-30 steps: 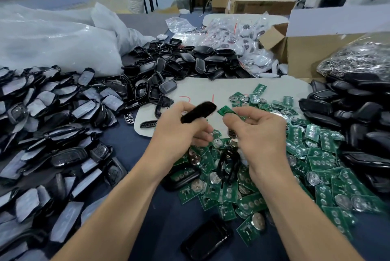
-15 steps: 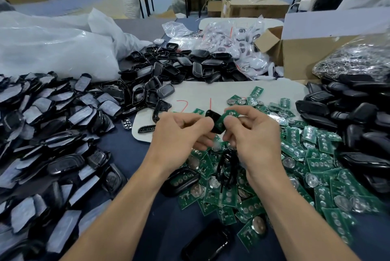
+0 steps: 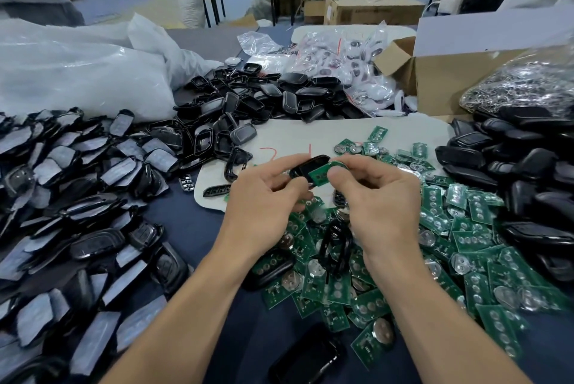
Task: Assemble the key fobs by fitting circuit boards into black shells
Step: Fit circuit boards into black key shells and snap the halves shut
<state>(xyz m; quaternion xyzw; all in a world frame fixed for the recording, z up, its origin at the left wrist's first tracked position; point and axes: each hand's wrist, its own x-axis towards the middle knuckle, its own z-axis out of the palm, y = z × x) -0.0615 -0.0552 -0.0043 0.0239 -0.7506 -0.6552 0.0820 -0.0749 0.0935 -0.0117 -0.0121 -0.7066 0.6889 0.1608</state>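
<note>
Head view puts both hands just above the tabletop (image 3: 192,222), close to the middle of the frame. I see the left hand (image 3: 264,197) curled around a black shell (image 3: 306,167), thumb and fingertips gripping its long sides with the hollow face turned towards the right. The right hand (image 3: 372,197) pinches a green circuit board (image 3: 323,174) at its far end. The board's free end touches the shell's opening and sits tilted, not yet flat inside.

I judge both parts to be very light. The shell looks like rigid, glossy plastic, so it could slip or spin under a loose grip; holding it across the rims seems right. The board is thin and stiff, and I would expect it to crack or shed parts if forced. I would keep the fingertips on its bare edges, off the round metal cell, and press evenly once it lines up.

Loose boards (image 3: 466,228) spread from 4 to 6 o'clock, and more dark shells (image 3: 528,166) heap up at 3 o'clock.
</note>
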